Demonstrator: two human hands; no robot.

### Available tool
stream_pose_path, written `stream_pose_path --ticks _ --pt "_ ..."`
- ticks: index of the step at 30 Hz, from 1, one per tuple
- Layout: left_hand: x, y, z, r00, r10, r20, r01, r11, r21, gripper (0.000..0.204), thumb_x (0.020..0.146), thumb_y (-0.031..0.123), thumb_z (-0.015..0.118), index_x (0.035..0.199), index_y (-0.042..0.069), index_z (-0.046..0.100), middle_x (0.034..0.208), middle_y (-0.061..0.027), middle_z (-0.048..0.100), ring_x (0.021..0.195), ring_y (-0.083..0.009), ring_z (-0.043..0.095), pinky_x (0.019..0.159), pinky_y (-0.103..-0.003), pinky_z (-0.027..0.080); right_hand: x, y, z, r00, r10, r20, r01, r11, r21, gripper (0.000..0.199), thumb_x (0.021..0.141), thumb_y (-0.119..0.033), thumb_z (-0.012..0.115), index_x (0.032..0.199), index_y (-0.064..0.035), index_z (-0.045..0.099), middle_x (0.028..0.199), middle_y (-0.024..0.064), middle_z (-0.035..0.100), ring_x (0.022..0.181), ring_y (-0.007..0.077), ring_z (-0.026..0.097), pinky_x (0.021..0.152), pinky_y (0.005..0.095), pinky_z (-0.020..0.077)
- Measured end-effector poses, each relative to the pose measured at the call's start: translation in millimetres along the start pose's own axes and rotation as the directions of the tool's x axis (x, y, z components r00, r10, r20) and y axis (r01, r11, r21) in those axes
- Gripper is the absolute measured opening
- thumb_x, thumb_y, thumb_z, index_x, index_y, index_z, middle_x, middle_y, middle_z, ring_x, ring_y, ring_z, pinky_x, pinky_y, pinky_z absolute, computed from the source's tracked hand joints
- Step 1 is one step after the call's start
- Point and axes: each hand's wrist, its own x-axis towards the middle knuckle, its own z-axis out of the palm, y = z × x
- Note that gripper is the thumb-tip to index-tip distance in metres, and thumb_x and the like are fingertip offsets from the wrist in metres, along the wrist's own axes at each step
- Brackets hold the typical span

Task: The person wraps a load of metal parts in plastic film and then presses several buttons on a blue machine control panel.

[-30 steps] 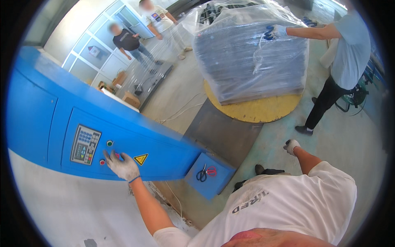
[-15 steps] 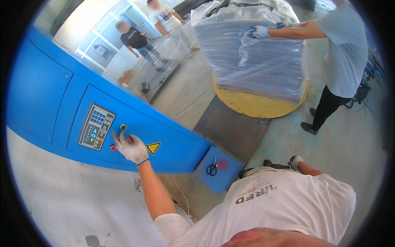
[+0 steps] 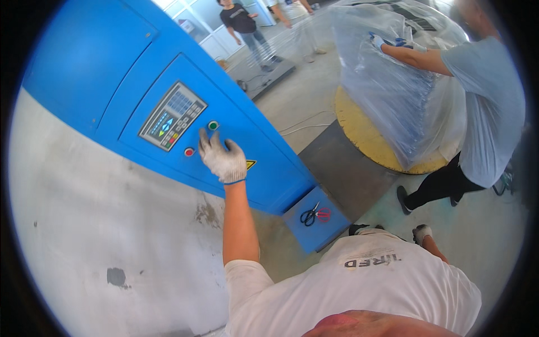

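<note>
My left hand, in a pale knit work glove, is raised at the front of a blue machine cabinet. Its fingers are spread and hold nothing. Close by the fingertips are a green button and a red button; whether the fingers touch the panel I cannot tell. A keypad with a small display sits just left of them. My right hand, also gloved, hangs low beside my body, its fingers too small and partly hidden to read.
Black-handled scissors and a red-handled pair lie on a blue box-like base. Beyond a dark ramp plate, a film-wrapped load stands on a yellow round platform. A co-worker touches its film; two people stand farther back.
My view has swung, so the cabinet sits higher and more upright. The wrapped load shows a different side, and the co-worker has leaned closer. My left hand stays by the buttons.
</note>
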Motion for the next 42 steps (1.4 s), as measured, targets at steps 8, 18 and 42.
stream_pose_path --ticks 8,18,42 --pt "25.0 -63.1 23.0 0.971 0.128 -0.204 -0.087 0.977 0.195 0.033 0.086 0.007 0.073 0.117 -0.004 0.078 0.158 -0.0346 0.057 0.128 -0.0517 0.064 0.103 -0.061 0.056 27.5 -40.3 30.9 0.982 -0.144 0.124 0.177 0.931 -0.320 0.032 0.099 -0.018 0.070 0.122 0.0030 0.076 0.089 0.0160 0.078 0.067 0.0256 0.076 0.059 0.0423 0.0608" --pt "55.3 -68.3 41.4 0.996 -0.068 -0.060 0.074 0.991 0.109 0.035 0.093 0.004 0.073 0.126 -0.001 0.078 0.168 -0.0267 0.050 0.146 -0.0542 0.054 0.106 -0.062 0.062 -2.8 -54.6 31.4 0.996 -0.083 -0.040 0.071 0.967 -0.245 0.039 0.096 -0.020 0.074 0.125 0.0066 0.076 0.090 0.0153 0.080 0.069 0.0253 0.077 0.061 0.0421 0.0625" --pt "40.4 -78.6 53.2 0.991 -0.083 -0.106 0.091 0.993 0.079 0.029 0.095 0.005 0.072 0.122 -0.001 0.079 0.165 -0.0198 0.057 0.137 -0.0456 0.062 0.101 -0.053 0.063 -12.3 -42.6 30.6 0.997 -0.025 -0.074 0.013 0.988 -0.156 0.050 0.094 -0.020 0.076 0.137 0.0062 0.072 0.097 0.0163 0.080 0.073 0.0259 0.079 0.062 0.0406 0.0635"
